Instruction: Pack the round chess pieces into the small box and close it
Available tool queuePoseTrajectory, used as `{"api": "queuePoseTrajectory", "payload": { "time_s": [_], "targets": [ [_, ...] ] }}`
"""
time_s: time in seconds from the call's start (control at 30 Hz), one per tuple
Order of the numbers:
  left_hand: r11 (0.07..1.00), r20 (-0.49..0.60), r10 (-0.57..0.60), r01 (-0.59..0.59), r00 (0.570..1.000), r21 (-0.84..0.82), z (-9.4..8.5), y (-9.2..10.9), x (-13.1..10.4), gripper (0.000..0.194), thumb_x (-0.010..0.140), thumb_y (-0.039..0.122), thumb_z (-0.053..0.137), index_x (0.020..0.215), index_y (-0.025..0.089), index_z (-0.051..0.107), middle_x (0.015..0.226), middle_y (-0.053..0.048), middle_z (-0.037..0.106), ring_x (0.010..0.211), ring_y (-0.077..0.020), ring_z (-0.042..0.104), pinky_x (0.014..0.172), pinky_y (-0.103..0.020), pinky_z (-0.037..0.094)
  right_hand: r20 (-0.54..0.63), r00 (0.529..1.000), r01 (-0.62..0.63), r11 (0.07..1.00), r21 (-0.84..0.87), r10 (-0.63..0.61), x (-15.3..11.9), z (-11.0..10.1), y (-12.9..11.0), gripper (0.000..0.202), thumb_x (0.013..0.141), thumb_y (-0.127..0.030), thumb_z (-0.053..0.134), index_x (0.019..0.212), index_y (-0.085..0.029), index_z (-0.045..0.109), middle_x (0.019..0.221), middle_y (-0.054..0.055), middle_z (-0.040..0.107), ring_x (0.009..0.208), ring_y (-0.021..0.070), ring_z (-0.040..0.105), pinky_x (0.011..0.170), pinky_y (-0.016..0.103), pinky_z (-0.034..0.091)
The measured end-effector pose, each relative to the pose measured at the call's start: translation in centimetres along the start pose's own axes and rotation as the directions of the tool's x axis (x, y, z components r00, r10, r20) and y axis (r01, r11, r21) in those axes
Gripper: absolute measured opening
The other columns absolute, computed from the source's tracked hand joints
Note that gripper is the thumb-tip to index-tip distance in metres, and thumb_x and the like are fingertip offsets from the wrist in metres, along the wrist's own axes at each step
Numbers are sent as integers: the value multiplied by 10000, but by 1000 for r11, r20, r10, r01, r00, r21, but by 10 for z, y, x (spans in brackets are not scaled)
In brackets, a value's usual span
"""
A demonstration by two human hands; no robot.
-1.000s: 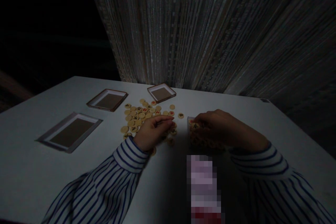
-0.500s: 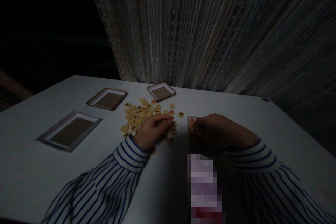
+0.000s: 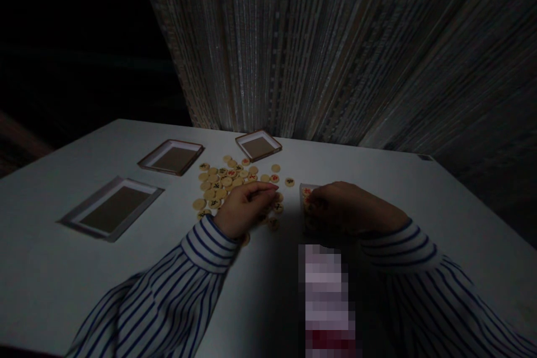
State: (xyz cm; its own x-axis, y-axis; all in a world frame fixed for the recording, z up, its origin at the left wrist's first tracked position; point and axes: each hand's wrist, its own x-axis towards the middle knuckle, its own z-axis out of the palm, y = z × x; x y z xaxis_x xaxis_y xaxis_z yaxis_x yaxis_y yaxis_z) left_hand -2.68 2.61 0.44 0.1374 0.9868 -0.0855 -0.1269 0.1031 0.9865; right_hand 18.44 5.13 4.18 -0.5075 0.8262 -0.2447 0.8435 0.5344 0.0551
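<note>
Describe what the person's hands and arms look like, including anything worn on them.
The left hand and right hand are bare: no gloves. Both arms wear long sleeves, white or pale with dark blue stripes. The left sleeve and right sleeve end in striped cuffs at the wrists.

The left hand hovers over scattered round pieces; the right hand reaches into a box on the white table.
</note>
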Motion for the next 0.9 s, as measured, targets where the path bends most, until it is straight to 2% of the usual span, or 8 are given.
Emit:
{"api": "queuePoseTrajectory", "payload": {
  "time_s": [0.2, 0.57, 0.9],
  "targets": [
    [1000, -14, -3, 3, 1000, 27, 1, 2, -1, 365, 562, 366, 731, 820, 119, 655, 743, -61, 692, 622, -132, 595, 629, -274, 447, 24, 1000, -19, 999, 30, 18, -2, -4, -3, 223, 765, -270, 469, 885, -206, 645, 780, 59, 666, 630, 143, 586, 492, 227, 313],
    [1000, 1, 0, -1, 1000, 28, 0, -1, 0, 380, 577, 378, 725, 847, 120, 654, 782, -78, 700, 648, -141, 608, 650, -285, 458, -1, 1000, -3, 999, 40, 3, -2, -3, -4, 238, 792, -294, 442, 854, -198, 651, 680, 34, 645, 509, 98, 519, 456, 223, 269],
    [999, 10, 5, -5, 1000, 40, -1, -4, 1, 380, 588, 389, 716, 851, 122, 655, 752, -70, 690, 610, -128, 589, 596, -266, 451, -7, 1000, 10, 996, 87, -10, -2, -2, -2, 239, 786, -276, 436, 846, -201, 655, 687, 29, 639, 509, 96, 512, 456, 218, 275]
  ]
}}
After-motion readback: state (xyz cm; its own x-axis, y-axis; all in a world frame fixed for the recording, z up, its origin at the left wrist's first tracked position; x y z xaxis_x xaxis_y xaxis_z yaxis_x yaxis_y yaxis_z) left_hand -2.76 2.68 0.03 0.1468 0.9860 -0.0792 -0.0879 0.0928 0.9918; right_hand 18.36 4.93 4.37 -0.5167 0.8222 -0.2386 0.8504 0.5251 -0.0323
